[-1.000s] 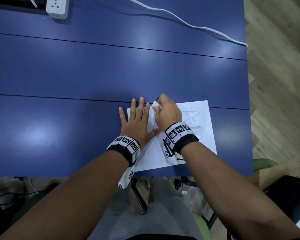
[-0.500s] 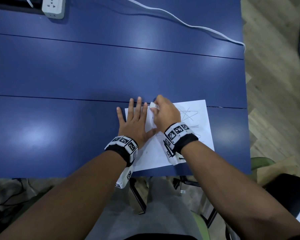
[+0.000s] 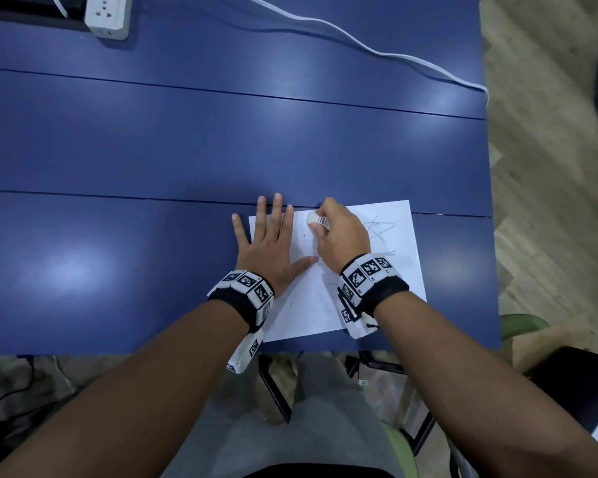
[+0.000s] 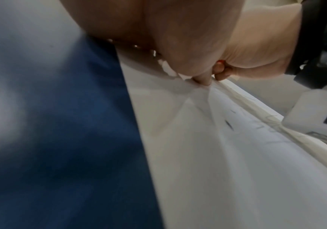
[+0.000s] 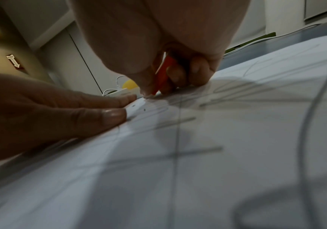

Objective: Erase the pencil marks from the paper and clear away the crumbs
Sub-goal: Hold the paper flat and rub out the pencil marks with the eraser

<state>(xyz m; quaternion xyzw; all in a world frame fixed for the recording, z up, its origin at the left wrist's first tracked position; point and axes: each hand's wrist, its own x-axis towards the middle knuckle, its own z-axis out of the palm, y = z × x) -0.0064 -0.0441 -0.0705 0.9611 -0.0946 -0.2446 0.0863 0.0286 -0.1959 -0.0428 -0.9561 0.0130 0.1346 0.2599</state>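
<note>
A white sheet of paper (image 3: 392, 281) lies on the blue table near its front right corner, with a pencil star (image 3: 378, 226) and more lines at its right. My left hand (image 3: 271, 243) presses flat on the paper's left part, fingers spread. My right hand (image 3: 339, 232) grips a white eraser (image 3: 317, 219) with a barcode sleeve and holds its tip on the paper near the far edge. In the right wrist view the eraser's sleeve shows red (image 5: 163, 74) between the curled fingers, amid grey pencil lines (image 5: 178, 124). Small dark crumbs (image 4: 229, 124) lie on the sheet.
The blue table (image 3: 152, 150) stretches far and left. A white power strip (image 3: 108, 15) sits at the far left edge, and its white cable (image 3: 359, 46) runs across to the right edge. The table's right edge drops to the floor (image 3: 549, 167).
The right hand has slid the eraser slightly, staying near the paper's far edge. The left hand has stayed flat on the paper.
</note>
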